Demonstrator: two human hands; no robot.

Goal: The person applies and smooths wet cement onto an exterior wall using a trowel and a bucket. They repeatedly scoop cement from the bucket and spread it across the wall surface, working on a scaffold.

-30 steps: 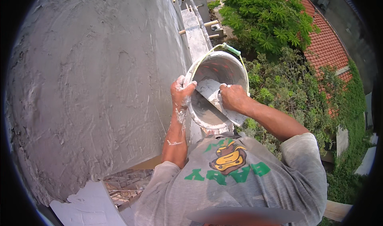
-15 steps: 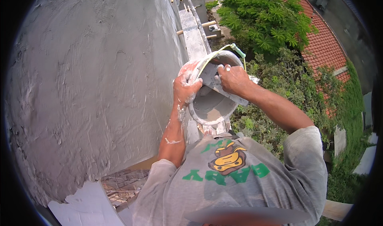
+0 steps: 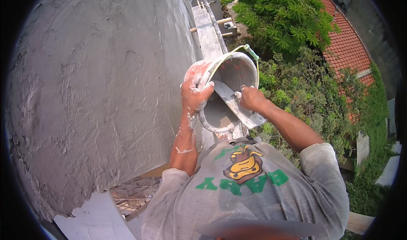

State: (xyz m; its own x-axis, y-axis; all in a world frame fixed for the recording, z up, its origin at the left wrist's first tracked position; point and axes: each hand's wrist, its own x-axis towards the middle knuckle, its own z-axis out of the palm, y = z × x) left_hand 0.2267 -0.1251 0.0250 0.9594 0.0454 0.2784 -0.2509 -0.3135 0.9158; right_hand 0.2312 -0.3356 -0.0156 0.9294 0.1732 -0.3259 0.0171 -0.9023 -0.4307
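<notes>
Up ahead of my chest, a plaster-smeared bucket (image 3: 197, 68) is tilted with its mouth toward me. My left hand (image 3: 196, 94) is closed round its left rim, thumb over the edge. Across the opening lies a flat plastering trowel (image 3: 240, 112), coated in pale grey plaster. My right hand (image 3: 252, 98), fingers curled, grips this trowel; its handle is mostly hidden by the fingers. Grey wet plaster (image 3: 222, 119) shows in the lower part of the bucket. A wire handle with a green grip (image 3: 252, 52) stands up at the far rim.
A freshly plastered grey wall (image 3: 97, 87) rises close on my left. Beyond the bucket runs a narrow scaffold plank (image 3: 207, 34) with bamboo poles (image 3: 223, 23). To the right, far below, are a leafy tree (image 3: 286, 17), shrubs and a red tiled roof (image 3: 349, 40).
My right hand has moved down and slightly right with the trowel, whose blade now slants more steeply over the bucket's near right rim. The left hand keeps its hold on the rim.
</notes>
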